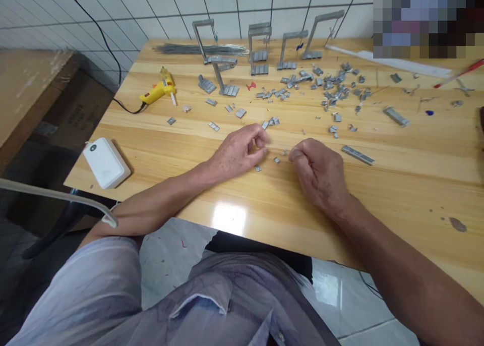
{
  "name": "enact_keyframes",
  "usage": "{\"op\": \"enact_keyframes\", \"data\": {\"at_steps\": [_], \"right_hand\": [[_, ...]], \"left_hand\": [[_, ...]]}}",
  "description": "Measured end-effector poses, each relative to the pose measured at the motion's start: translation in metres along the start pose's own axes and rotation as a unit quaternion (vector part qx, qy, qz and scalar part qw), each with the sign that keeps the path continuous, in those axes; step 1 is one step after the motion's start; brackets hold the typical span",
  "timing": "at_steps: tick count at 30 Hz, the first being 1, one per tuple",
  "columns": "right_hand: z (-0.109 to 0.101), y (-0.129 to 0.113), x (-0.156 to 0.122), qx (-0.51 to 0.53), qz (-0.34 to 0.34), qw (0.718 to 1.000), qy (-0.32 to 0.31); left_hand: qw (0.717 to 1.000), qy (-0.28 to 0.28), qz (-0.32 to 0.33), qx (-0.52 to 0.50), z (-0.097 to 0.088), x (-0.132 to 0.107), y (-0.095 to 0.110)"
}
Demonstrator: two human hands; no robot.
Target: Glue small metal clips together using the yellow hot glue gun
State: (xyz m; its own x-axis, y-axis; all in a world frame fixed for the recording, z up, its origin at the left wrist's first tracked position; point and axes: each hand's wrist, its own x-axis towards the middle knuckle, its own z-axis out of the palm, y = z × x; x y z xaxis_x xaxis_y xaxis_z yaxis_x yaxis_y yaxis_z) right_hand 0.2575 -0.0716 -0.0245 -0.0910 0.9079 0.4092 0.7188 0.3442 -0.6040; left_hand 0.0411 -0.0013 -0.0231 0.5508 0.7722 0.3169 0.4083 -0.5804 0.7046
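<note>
My left hand lies at the middle of the table, fingers half curled toward the thumb; the tips are blurred, so I cannot tell whether they pinch anything. My right hand is folded into a fist, thumb pressed on the bent forefinger, and I cannot tell whether something small is caught in it.

In the narrow space between my hands lies a small metal piece, so stubby that I cannot make out its long axis. A second metal bit lies just below my left thumb. Beyond my left fingertips sits a little cluster of clips. To the right of my fist a straight metal bar points from far left to near right, and a shorter channel farther off slants the same way.

The table is pale, glossy wood with streaky grain, and a bright patch of light shines near its front edge. White tiles with dark joints cover the wall behind it; the floor is pale and shiny.

Dull grey scraps, bent and folded, are strewn over the far half. Angular metal stands rise behind, each with an upright post and an arm on top. Thin wires lie bundled near the wall. On the left are a yellow plastic glue gun with a black cord and a smooth white box with rounded corners.
</note>
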Motion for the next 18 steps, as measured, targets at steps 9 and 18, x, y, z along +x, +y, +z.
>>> {"op": "enact_keyframes", "data": {"at_steps": [9,18], "right_hand": [[0.006,0.012,-0.001,-0.048,0.03,0.998,0.012],[0.015,0.03,-0.004,-0.126,-0.043,0.99,-0.039]], "left_hand": [[0.998,-0.045,0.02,0.029,-0.003,0.0,-0.002],[0.999,-0.043,0.003,0.024,0.0,0.0,0.001]]}}
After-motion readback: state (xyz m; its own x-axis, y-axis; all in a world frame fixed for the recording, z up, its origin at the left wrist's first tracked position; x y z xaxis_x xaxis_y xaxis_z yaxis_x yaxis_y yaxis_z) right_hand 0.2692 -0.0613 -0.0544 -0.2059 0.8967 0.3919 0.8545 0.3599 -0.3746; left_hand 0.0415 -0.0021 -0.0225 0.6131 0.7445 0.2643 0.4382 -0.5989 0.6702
